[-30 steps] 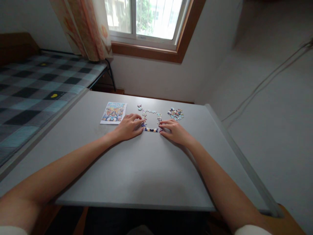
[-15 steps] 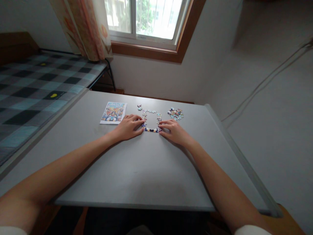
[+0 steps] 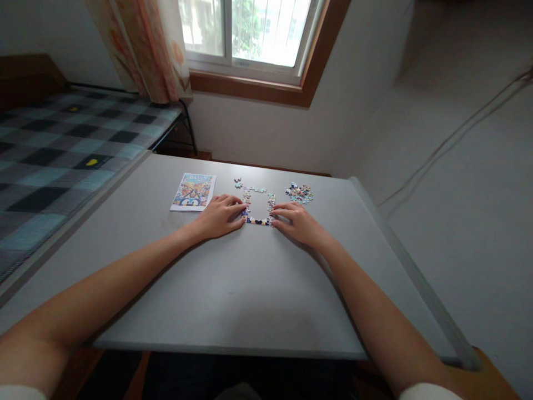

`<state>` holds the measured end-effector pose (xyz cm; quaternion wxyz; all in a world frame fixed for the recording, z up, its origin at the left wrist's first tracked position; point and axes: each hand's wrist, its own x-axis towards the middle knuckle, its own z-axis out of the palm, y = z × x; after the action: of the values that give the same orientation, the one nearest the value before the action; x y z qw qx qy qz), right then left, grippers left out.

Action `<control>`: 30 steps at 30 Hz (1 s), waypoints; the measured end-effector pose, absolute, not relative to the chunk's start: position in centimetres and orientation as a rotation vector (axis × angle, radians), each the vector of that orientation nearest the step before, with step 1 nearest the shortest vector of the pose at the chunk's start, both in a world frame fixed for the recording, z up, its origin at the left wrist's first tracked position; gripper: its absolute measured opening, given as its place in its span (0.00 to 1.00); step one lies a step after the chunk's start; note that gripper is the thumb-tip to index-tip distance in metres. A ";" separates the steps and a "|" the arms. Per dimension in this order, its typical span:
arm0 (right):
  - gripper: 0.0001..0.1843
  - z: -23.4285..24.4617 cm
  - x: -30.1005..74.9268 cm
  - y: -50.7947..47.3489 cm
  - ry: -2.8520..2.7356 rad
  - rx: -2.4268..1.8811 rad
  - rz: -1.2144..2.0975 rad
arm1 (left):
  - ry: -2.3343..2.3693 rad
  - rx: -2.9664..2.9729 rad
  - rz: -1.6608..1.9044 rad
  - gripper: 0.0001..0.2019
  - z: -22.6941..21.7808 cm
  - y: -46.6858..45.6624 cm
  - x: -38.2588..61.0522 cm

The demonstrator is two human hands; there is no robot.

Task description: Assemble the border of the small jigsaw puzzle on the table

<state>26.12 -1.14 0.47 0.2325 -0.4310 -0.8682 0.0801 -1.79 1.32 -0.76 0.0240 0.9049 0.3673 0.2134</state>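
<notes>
A small jigsaw frame (image 3: 259, 221), a hollow rectangle of joined edge pieces, lies on the grey table (image 3: 233, 289). My left hand (image 3: 219, 215) rests flat at its left side, fingers stretched so the tips touch the lower left corner. At the right side lies my right hand (image 3: 296, 222), fingers extended and touching the lower right corner. Neither hand holds a piece. A heap of loose pieces (image 3: 298, 193) sits just beyond my right hand. The printed reference picture (image 3: 193, 191) lies to the left of my left hand.
A couple of stray pieces (image 3: 237, 182) lie behind the frame. A bed with a checked cover (image 3: 54, 150) adjoins the table's left edge. Behind are a window (image 3: 245, 33) and curtain (image 3: 145, 50); a white wall runs along the right.
</notes>
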 end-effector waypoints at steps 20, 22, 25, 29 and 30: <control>0.12 -0.3 26.5 -0.7 -2.370 -1.179 0.211 | 1.512 2.714 0.560 0.21 -0.3 1.0 -1.6; 0.12 -0.3 26.5 -0.7 -2.359 -1.183 0.216 | 1.519 2.719 0.544 0.20 -0.4 1.0 -1.5; 0.12 -0.3 26.4 -0.7 -2.358 -1.174 0.221 | 1.498 2.731 0.554 0.18 -0.5 1.0 -1.5; 0.12 -0.2 26.4 -0.8 -2.357 -1.163 0.222 | 1.488 2.739 0.561 0.18 -0.4 1.0 -1.5; 0.12 -0.2 26.3 -0.8 -2.355 -1.163 0.221 | 1.487 2.740 0.562 0.18 -0.4 1.0 -1.5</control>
<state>26.34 -0.77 -0.22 0.2503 -0.4273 -0.8650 0.0812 -1.52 0.96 -0.44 -0.0129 0.8649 0.4694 0.1775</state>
